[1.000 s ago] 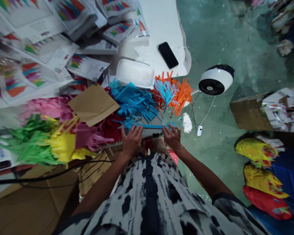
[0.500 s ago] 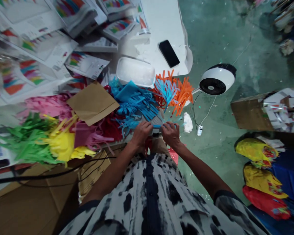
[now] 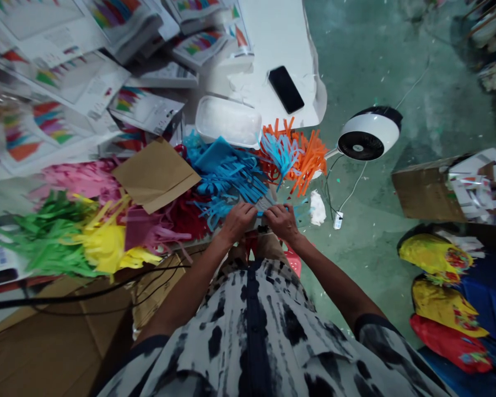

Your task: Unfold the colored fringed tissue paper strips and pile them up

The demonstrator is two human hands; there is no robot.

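Note:
My left hand (image 3: 240,219) and my right hand (image 3: 281,220) sit close together at the near edge of the table, fingers curled and pinched on a strip of blue fringed paper (image 3: 264,212). A heap of blue fringed paper (image 3: 227,173) lies just beyond the hands. Orange and light-blue fringes (image 3: 297,154) spill over the table's right edge behind my right hand.
Green (image 3: 45,237), yellow (image 3: 103,245), pink (image 3: 78,179) and red fringed paper cover the table's left side, with a brown envelope (image 3: 157,173) on top. A white tray (image 3: 228,121), a black phone (image 3: 286,89) and printed packets lie further back. A white fan (image 3: 368,135) and cardboard boxes stand on the floor.
My hands have moved together: the left hand slid right along the blue strip until it nearly meets the right hand, gathering the strip between them.

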